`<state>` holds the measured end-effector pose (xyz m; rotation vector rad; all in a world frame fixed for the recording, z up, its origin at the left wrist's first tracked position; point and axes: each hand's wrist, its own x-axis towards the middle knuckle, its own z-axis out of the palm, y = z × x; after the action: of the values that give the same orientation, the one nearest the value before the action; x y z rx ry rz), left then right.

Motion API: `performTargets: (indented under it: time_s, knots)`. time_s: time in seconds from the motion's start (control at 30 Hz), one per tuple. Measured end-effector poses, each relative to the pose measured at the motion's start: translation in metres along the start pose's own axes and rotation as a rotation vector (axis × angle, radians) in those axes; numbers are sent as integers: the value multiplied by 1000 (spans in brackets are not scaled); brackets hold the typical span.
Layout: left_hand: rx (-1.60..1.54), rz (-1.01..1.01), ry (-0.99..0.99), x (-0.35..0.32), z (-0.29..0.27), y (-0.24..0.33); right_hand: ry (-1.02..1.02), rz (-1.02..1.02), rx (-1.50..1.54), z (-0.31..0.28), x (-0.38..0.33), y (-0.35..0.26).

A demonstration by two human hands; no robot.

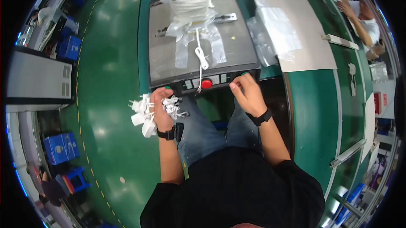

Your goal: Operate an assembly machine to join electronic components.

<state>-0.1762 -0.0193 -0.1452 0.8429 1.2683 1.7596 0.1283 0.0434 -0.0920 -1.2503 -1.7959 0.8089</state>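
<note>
A machine with a grey flat top (165, 61) stands in front of me. A bundled white cable (202, 58) lies on it, one end hanging over the front panel beside a red round button (206, 84). My left hand (160, 111) is at the panel's left end, fingers stretched out by a green button (168, 87). White plug adapters with cables (146, 118) are bunched right beside and partly behind that hand; I see no grip on them. At the other green button (245, 74), my right hand (250, 94) has bent fingers and its thumb apart, holding nothing visible.
Under the machine's head sits a stack of white plastic film (191, 8), with clear strips (182, 52) over the top. Right of it, clear bags (277, 27) lie on a cardboard sheet (313, 50). A conveyor line with a white adapter (352, 73) runs farther right, where another person (366, 25) works.
</note>
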Motion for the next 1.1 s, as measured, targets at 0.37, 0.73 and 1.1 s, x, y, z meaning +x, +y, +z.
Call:
performTargets:
  time_s: [0.37, 0.73, 1.1]
  knots:
    - [78, 120, -102, -56, 39, 58, -264, -585, 150, 48, 0, -102]
    - [54, -13, -181, -57, 20, 92, -701, -512, 137, 65, 31, -149]
    - [-49, 83, -1502, -112, 172, 104, 415, -108, -698, -351, -177, -128]
